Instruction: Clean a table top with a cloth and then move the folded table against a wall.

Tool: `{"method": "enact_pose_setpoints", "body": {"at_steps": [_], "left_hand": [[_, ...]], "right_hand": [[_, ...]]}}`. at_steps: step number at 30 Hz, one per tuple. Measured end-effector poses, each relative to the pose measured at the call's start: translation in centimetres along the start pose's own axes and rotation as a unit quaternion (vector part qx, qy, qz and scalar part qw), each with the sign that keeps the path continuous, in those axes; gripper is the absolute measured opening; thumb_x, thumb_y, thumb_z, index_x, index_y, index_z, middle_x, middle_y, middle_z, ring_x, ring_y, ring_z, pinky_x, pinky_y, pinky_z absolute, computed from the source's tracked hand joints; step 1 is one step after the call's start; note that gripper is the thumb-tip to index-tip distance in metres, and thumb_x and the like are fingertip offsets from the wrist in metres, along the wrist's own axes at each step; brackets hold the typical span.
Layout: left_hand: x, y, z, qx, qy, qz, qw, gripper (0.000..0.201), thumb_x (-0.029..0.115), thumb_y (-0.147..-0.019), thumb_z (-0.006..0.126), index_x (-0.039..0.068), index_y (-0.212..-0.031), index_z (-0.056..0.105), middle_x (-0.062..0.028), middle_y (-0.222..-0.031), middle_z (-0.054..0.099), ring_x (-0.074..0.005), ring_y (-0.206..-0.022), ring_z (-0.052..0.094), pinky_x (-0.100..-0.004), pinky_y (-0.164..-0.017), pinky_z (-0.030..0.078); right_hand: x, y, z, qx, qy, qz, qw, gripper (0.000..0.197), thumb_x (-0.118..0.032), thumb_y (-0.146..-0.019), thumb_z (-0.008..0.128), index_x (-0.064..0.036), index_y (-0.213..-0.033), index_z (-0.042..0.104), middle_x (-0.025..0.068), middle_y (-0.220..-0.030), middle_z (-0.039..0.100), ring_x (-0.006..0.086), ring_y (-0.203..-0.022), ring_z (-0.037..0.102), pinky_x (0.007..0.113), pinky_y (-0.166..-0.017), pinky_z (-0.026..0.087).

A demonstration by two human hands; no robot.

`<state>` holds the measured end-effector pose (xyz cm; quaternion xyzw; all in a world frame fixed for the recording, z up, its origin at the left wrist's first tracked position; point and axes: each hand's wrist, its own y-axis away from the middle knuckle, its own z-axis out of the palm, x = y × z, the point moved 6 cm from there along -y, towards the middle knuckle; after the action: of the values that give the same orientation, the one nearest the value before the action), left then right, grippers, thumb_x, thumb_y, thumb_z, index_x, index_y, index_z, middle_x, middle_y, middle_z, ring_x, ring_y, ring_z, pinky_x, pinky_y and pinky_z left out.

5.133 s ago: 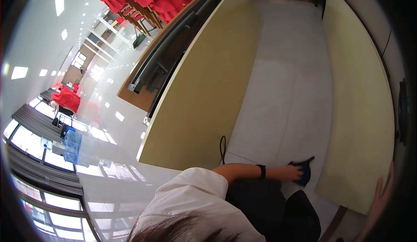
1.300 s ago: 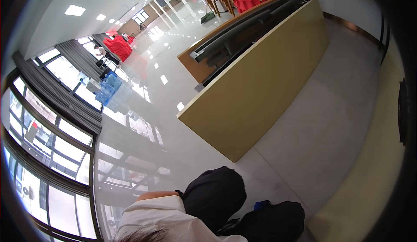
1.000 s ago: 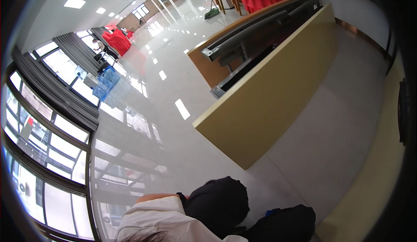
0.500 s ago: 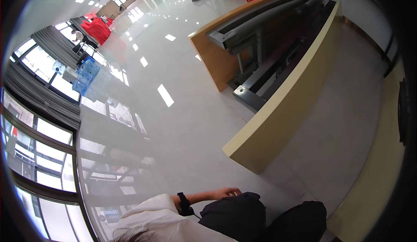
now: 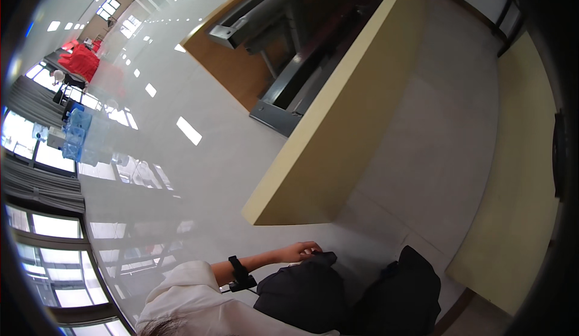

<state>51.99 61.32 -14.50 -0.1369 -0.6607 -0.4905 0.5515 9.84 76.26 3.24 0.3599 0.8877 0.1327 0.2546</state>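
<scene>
My left hand [image 5: 300,252] is at the knee of my dark trousers [image 5: 304,294]. Its fingers are curled against the cloth, which bunches into a small fold at the fingertips. A black band with a small device [image 5: 241,274] is strapped round that wrist, below a white sleeve [image 5: 187,285]. My right hand is out of view. Just beyond my knees stands a pale yellow panel [image 5: 338,143] on its edge. Behind it, a folded grey metal frame [image 5: 280,91] lies against an orange-brown wooden board [image 5: 226,73].
To the right, another long pale yellow panel [image 5: 512,173] curves along the picture's rim. Blue water bottles [image 5: 75,134] stand by the windows on the left, and red cloth-covered furniture [image 5: 80,61] is farther off. Glossy tiled floor [image 5: 205,185] runs between.
My view has turned and come closer to the panels, which now sit farther left in the picture. My left hand remains at the knee, its fingers now curled on bunched cloth.
</scene>
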Motion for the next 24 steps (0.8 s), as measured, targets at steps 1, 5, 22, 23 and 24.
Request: {"method": "enact_pose_setpoints", "body": {"at_steps": [1, 5, 22, 23, 24], "left_hand": [[0.0, 0.1, -0.2, 0.003, -0.007, -0.007, 1.0, 0.029, 0.015, -0.09, 0.052, 0.009, -0.118, 0.052, -0.008, -0.109, 0.057, -0.0187, -0.092, 0.056, -0.033, -0.081, 0.046], [-0.4, 1.4, -0.9, 0.014, -0.028, -0.013, 0.999, 0.028, 0.016, -0.09, 0.052, 0.009, -0.118, 0.052, -0.0079, -0.108, 0.058, -0.0178, -0.092, 0.056, -0.0321, -0.08, 0.046], [16.6, 12.4, -5.6, 0.088, -0.218, 0.057, 0.97, 0.025, 0.006, -0.087, 0.053, 0.003, -0.112, 0.055, -0.01, -0.102, 0.059, -0.0206, -0.094, 0.059, -0.0328, -0.083, 0.047], [19.7, 14.1, -5.5, 0.116, -0.192, 0.059, 0.973, 0.024, 0.006, -0.087, 0.053, 0.002, -0.111, 0.055, -0.0101, -0.099, 0.061, -0.021, -0.093, 0.059, -0.0331, -0.084, 0.047], [23.6, 15.9, -5.3, 0.162, -0.231, 0.107, 0.953, 0.023, 0.004, -0.087, 0.051, 0.002, -0.11, 0.055, -0.0113, -0.098, 0.061, -0.0217, -0.093, 0.059, -0.0331, -0.083, 0.046]], "right_hand": [[0.1, 0.0, -0.1, 0.0, 0.001, 0.003, 1.0, 0.028, -0.014, -0.089, 0.053, 0.0008, -0.112, 0.054, 0.0182, -0.101, 0.062, 0.0279, -0.09, 0.061, 0.037, -0.075, 0.049], [0.8, 0.0, 0.0, -0.003, 0.003, 0.01, 1.0, 0.028, -0.013, -0.088, 0.054, -0.0004, -0.113, 0.055, 0.0173, -0.1, 0.063, 0.0263, -0.089, 0.061, 0.035, -0.074, 0.049], [-5.3, -4.9, -2.3, 0.028, -0.048, -0.284, 0.957, 0.021, -0.012, -0.082, 0.062, -0.0058, -0.102, 0.062, 0.0118, -0.077, 0.065, 0.0176, -0.061, 0.062, 0.028, -0.051, 0.047], [-6.1, -5.3, -2.8, 0.032, -0.041, -0.286, 0.957, 0.021, -0.012, -0.082, 0.062, -0.0058, -0.102, 0.062, 0.0118, -0.077, 0.065, 0.0176, -0.061, 0.062, 0.028, -0.051, 0.047], [-7.6, -5.6, -3.0, 0.015, -0.052, -0.307, 0.95, 0.019, -0.012, -0.083, 0.062, -0.005, -0.1, 0.063, 0.0127, -0.079, 0.065, 0.019, -0.062, 0.062, 0.028, -0.053, 0.048]]}}
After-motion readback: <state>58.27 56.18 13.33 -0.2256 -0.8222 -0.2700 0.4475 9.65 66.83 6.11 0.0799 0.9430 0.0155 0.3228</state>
